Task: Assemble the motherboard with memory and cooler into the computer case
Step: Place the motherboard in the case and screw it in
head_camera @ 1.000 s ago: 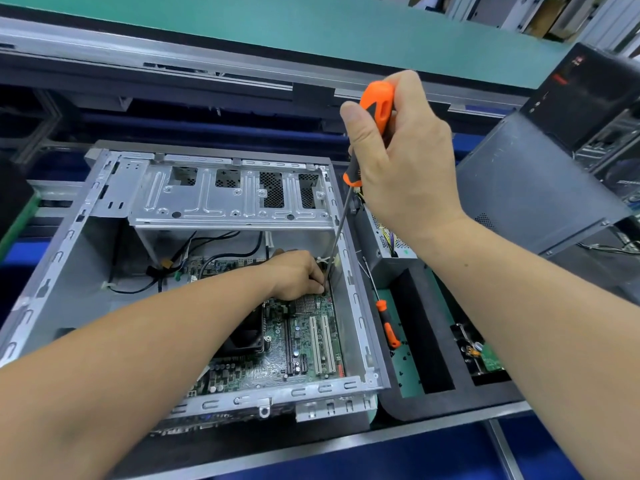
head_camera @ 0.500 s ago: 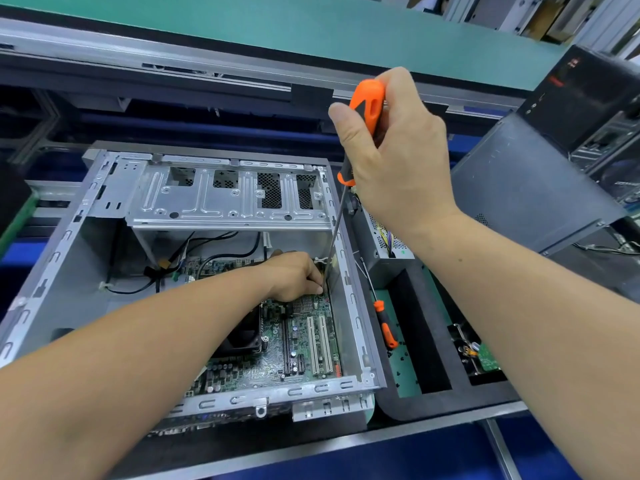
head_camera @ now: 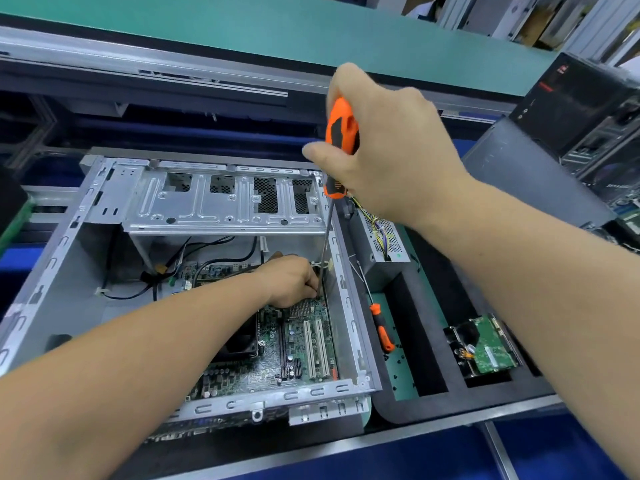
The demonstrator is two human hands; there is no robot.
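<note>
Where left hand [head_camera: 292,280] rests: motherboard [head_camera: 277,355] beneath.

An orange-handled screwdriver [head_camera: 341,133] was gripped upright by the right hand [head_camera: 391,147], its shaft lowered into the open computer case [head_camera: 343,271], where the left hand [head_camera: 294,280] was curled at its tip over the motherboard [head_camera: 298,344]

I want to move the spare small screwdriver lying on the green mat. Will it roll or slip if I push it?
The small screwdriver has a round shaft, so it may roll. Its handle looks ribbed, probably not slippery. It seems light and stiff.
</note>
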